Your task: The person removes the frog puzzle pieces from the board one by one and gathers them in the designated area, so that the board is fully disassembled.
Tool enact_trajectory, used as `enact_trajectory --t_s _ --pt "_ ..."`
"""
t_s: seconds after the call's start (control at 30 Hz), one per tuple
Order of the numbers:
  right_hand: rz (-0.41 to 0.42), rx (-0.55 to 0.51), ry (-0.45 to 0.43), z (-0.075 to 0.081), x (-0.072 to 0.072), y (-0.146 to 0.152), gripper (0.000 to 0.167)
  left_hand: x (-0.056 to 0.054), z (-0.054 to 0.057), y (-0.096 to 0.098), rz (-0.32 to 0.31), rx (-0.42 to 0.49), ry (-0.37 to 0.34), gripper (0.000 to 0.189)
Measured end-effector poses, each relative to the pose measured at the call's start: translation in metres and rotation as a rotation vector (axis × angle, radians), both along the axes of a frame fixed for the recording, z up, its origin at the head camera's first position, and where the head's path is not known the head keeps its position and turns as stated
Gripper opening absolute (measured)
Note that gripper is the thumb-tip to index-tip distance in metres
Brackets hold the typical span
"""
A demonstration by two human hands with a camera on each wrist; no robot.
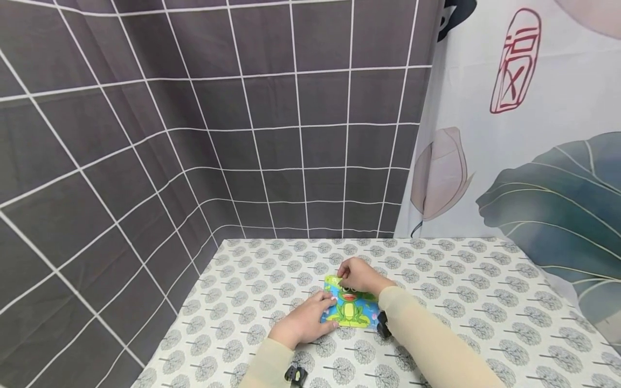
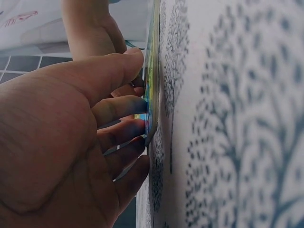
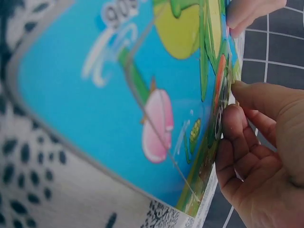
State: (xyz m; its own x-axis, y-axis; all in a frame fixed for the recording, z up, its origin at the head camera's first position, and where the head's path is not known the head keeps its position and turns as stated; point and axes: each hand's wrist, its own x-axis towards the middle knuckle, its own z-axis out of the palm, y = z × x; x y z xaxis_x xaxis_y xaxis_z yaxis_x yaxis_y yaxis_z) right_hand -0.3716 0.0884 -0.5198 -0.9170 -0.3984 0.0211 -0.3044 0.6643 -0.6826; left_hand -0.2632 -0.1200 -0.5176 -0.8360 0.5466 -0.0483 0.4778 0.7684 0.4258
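A flat rectangular frog picture board (image 1: 352,311) lies on the table, with a green frog on a blue ground. My left hand (image 1: 308,318) rests against its left side, fingers spread and fairly straight. In the left wrist view the left fingertips (image 2: 138,105) touch the board's thin edge. The right hand (image 1: 360,276) reaches over the board's far edge, thumb and forefinger pinching at its upper left part. In the right wrist view the right hand (image 3: 259,137) has curled fingers close against the board; what exactly sits between the fingertips I cannot tell. A thin bent line crosses the printed face.
The table (image 1: 233,323) has a white cloth printed with grey trees. A dark gridded curtain (image 1: 271,108) hangs behind and to the left, and a white curtain with flower and leaf prints (image 1: 485,161) hangs at the right. Each wrist wears a small black device (image 1: 295,373).
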Motion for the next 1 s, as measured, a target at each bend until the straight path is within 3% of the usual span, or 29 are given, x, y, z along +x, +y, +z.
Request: enact_trajectory --t_s 0.27,0.77,1.0 --pt "0.005 0.065 0.067 -0.003 -0.001 0.000 0.015 0.000 -0.002 0.000 0.013 0.008 -0.022 0.066" --pt "-0.050 0.012 0.114 -0.005 0.002 0.015 0.015 0.001 -0.002 0.000 0.012 0.005 -0.007 0.065" --pt "-0.086 -0.011 0.093 -0.004 0.007 0.028 0.014 0.002 0.000 0.000 0.012 -0.016 0.008 0.062"
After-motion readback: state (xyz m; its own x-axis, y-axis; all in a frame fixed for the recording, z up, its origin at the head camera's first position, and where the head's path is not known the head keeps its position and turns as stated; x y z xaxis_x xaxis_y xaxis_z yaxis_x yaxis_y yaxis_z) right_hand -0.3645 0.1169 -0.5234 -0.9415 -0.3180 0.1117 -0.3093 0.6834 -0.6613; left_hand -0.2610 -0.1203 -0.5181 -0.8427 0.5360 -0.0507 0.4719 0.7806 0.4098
